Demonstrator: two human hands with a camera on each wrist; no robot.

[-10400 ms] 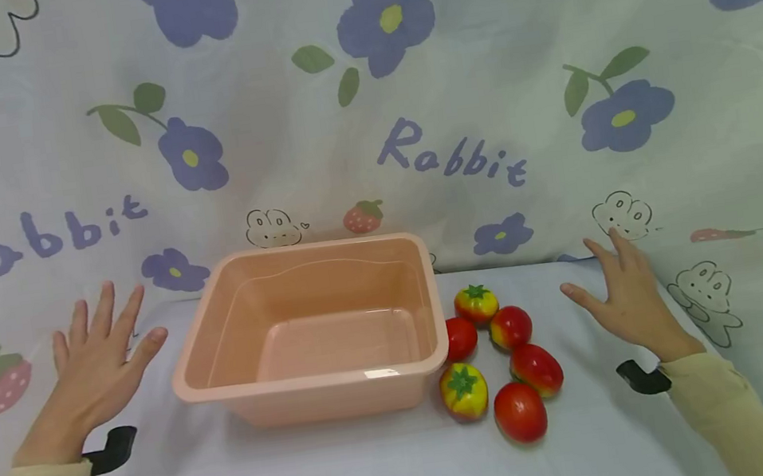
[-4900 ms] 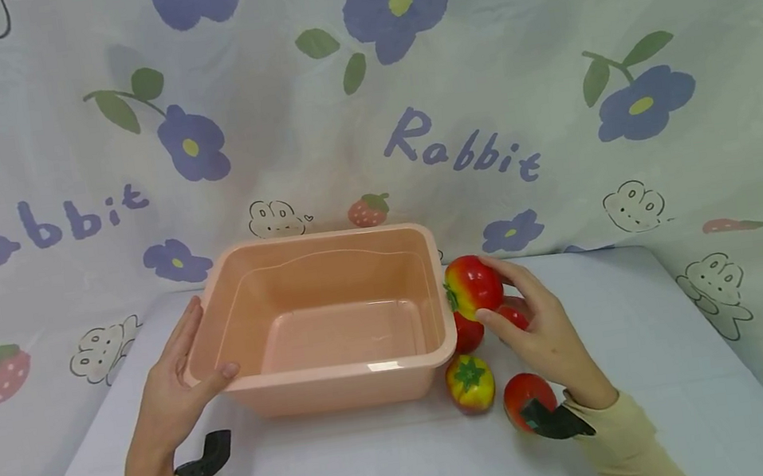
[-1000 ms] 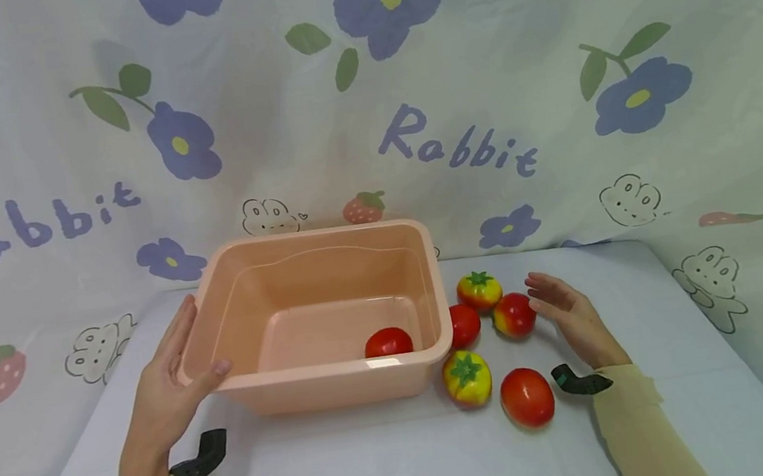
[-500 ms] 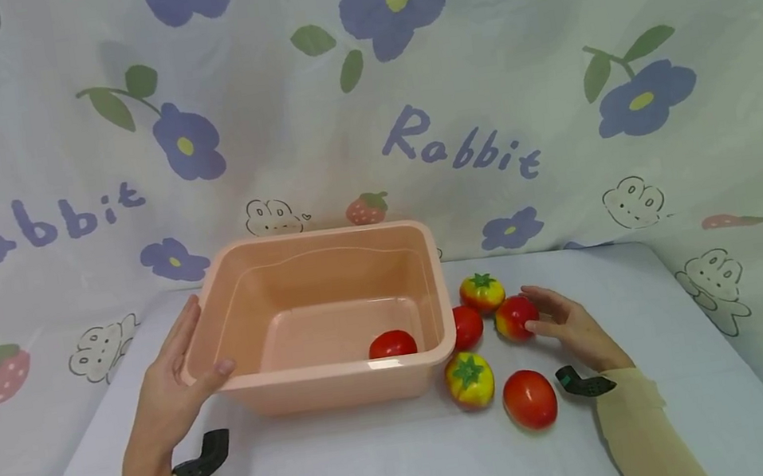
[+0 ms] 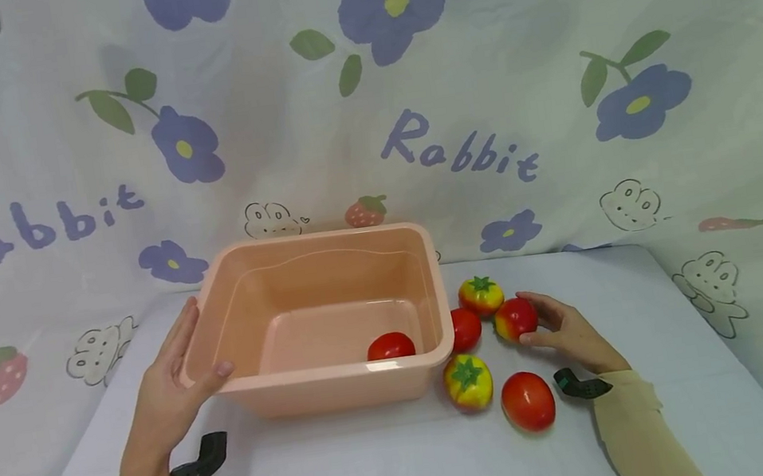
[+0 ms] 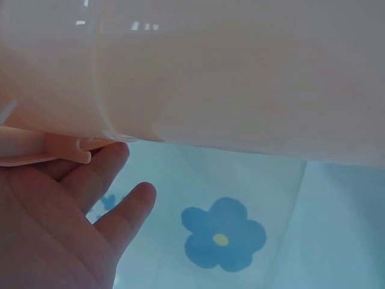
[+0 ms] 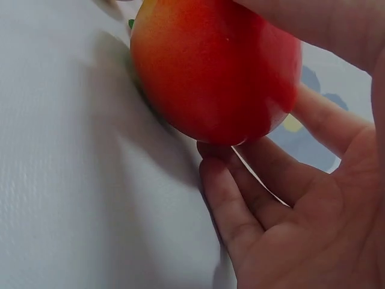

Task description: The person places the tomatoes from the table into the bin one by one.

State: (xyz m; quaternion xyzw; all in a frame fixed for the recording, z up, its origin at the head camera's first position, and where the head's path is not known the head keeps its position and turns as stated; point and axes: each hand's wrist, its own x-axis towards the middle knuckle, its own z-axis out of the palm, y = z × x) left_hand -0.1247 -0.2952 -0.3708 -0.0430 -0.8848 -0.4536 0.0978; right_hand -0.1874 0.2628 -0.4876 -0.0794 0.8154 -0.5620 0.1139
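In the head view, a peach-coloured basin (image 5: 344, 392) has one red fruit (image 5: 391, 345) lying inside at its front right. The left hand (image 5: 163, 395) grips the basin's left rim, thumb over the front edge; the left wrist view shows its fingers under the rim (image 6: 66, 147). To the right of the basin, the right hand (image 5: 575, 331) holds a red-and-yellow fruit (image 5: 516, 319) between thumb and fingers. In the right wrist view this fruit (image 7: 216, 72) lies within the curved fingers of the hand (image 7: 301, 205), close to the table surface.
Beside the basin's right side are a yellow-red fruit with a green top (image 5: 481, 296), a red one (image 5: 466, 329) and a yellow one (image 5: 469, 382). Nearer the front is a red oval fruit (image 5: 528, 402). Behind the white table (image 5: 354, 467) hangs a flowered cloth (image 5: 297, 144).
One red fruit now lies in the basin. Over the last second the right hand has come in to the red-and-yellow fruit and closed its fingers round it. The left hand keeps its hold.
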